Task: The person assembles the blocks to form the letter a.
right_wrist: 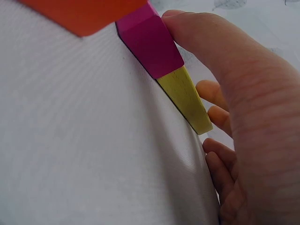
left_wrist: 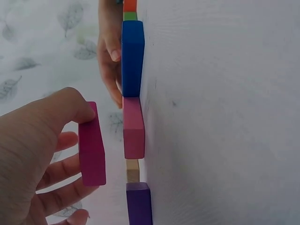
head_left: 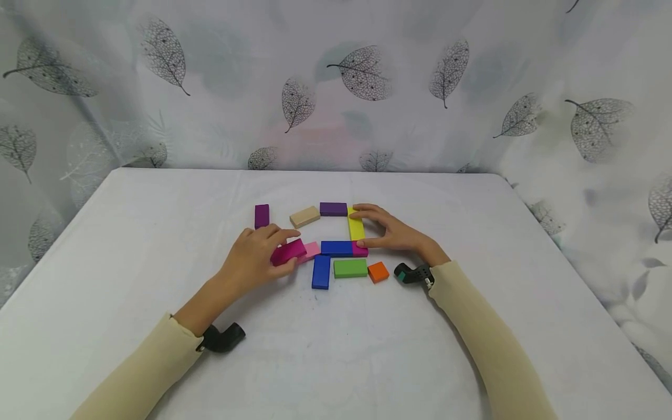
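My left hand [head_left: 253,255] pinches a magenta block [head_left: 288,252] between thumb and fingers, and the left wrist view shows this block [left_wrist: 92,147] held off the table. Just beyond it lies a pink block [head_left: 311,251], whose end meets a long blue block [head_left: 336,249]. At the right end of that blue block is a second, smaller magenta block [right_wrist: 152,44]. My right hand [head_left: 396,232] rests its thumb on this smaller block, with its other fingers spread along a yellow block [head_left: 356,226] and touching its far end.
Across the back lie a purple block [head_left: 333,209], a tan block [head_left: 304,217] and a dark plum block [head_left: 261,216]. Nearer me are a second blue block [head_left: 321,272], a green block [head_left: 350,268] and an orange block [head_left: 378,272]. A white cloth covers the table [head_left: 325,356].
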`<action>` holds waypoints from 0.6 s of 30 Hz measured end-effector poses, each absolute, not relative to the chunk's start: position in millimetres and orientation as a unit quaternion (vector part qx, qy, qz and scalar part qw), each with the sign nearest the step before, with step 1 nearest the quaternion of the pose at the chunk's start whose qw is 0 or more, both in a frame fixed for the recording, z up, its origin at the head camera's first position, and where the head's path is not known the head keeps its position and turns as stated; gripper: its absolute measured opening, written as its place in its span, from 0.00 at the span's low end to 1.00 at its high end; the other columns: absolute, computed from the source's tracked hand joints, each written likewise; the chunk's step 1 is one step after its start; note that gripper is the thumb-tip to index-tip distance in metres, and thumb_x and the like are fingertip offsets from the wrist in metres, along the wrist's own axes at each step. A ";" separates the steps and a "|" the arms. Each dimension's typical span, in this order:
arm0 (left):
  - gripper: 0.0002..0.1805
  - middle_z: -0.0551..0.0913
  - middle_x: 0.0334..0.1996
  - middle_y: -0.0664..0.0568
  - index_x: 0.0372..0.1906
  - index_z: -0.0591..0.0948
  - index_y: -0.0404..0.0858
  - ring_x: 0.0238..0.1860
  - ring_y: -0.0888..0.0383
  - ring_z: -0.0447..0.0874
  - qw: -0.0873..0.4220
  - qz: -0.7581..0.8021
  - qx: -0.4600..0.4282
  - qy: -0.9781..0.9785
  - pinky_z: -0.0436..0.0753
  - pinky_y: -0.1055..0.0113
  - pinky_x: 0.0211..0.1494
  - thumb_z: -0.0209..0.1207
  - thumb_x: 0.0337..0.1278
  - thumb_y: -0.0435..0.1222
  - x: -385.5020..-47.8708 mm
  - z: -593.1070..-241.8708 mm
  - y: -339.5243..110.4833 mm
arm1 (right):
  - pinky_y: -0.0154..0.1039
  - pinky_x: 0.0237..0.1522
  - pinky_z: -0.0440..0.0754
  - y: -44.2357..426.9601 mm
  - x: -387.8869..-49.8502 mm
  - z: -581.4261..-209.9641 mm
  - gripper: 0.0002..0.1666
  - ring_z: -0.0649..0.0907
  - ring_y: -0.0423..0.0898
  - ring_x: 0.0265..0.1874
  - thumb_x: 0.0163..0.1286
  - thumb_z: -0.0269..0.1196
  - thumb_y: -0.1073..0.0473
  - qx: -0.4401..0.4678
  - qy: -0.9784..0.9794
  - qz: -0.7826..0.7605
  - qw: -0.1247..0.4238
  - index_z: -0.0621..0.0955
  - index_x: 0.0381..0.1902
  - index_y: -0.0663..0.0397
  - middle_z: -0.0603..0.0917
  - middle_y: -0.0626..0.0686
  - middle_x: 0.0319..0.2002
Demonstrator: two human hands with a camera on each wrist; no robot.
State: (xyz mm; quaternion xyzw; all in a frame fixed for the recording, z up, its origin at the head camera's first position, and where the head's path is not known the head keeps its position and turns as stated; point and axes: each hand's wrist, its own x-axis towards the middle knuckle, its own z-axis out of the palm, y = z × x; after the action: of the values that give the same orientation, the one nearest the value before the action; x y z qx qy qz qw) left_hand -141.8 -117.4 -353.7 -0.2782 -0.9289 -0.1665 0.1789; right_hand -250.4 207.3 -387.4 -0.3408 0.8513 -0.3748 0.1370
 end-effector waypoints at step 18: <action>0.22 0.83 0.38 0.47 0.48 0.84 0.42 0.39 0.52 0.81 0.161 -0.138 -0.258 -0.942 0.80 0.52 0.42 0.70 0.44 0.44 -124.3 -355.9 -131.0 | 0.62 0.72 0.45 207.0 -250.6 -387.8 0.38 0.50 0.54 0.76 0.63 0.67 0.56 -0.345 0.851 -0.372 0.136 0.69 0.70 0.51 0.54 0.53 0.76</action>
State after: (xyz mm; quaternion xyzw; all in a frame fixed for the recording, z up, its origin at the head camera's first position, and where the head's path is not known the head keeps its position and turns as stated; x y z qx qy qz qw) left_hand -124.3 -131.0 -355.9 -0.2584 -0.9425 -0.1378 0.1611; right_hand -250.6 207.0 -387.8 -0.3449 0.8508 -0.3723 0.1362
